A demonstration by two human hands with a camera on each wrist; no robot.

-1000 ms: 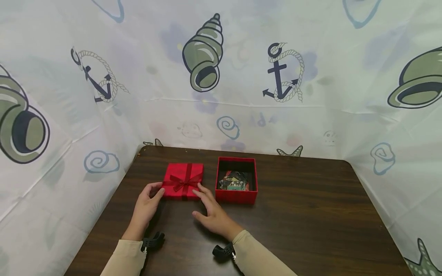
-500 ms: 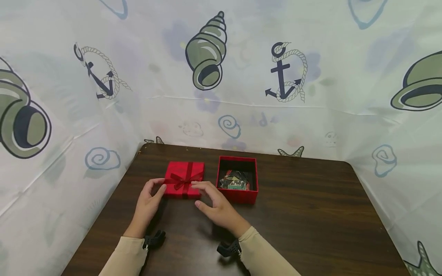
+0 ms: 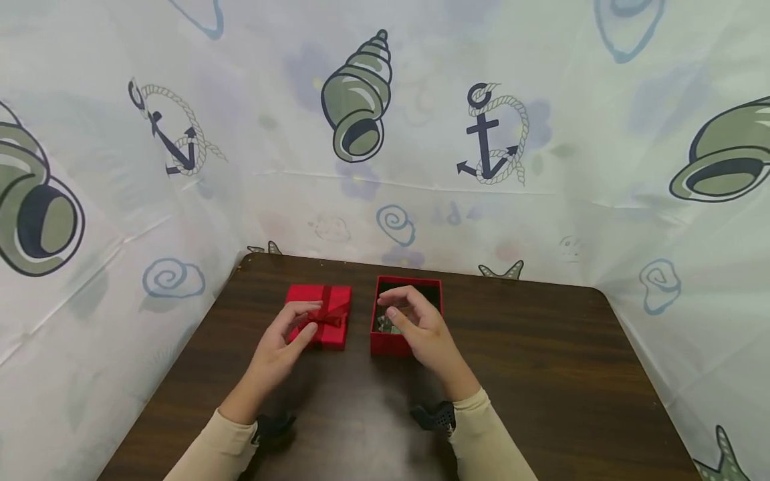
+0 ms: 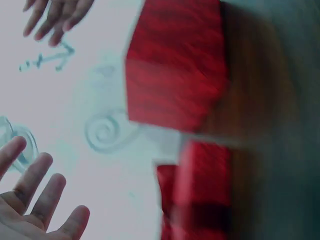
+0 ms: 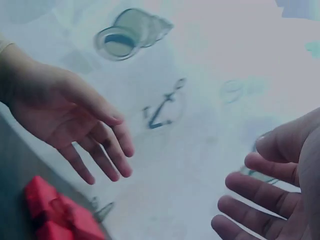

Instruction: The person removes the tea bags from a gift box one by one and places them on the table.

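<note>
A square red gift box lid [image 3: 305, 296] with a dark red ribbon bow lies on the table's left part. Right of it stands the red box [image 3: 391, 345], uncovered, with a dark inside and small patterned items [image 3: 385, 325] partly hidden by a hand. My left hand [image 3: 278, 344] hovers over the lid's lower left, fingers loosely bent and holding nothing. Above the box, my right hand [image 3: 424, 329] is raised with relaxed fingers, its palm facing left. In the right wrist view the left hand [image 5: 75, 110] hangs above the lid [image 5: 60, 212], apart from it.
The dark brown wooden table [image 3: 529, 374] reaches back to a pale curtain [image 3: 289, 120] printed with shells and anchors, which also closes off both sides. A black band [image 3: 273, 425] is on the left wrist, and another black band [image 3: 434, 415] on the right.
My left hand has let go of the lid's left edge and risen over it. The right hand has left the lid's right side and moved right, above the box. Lid and box stay put.
</note>
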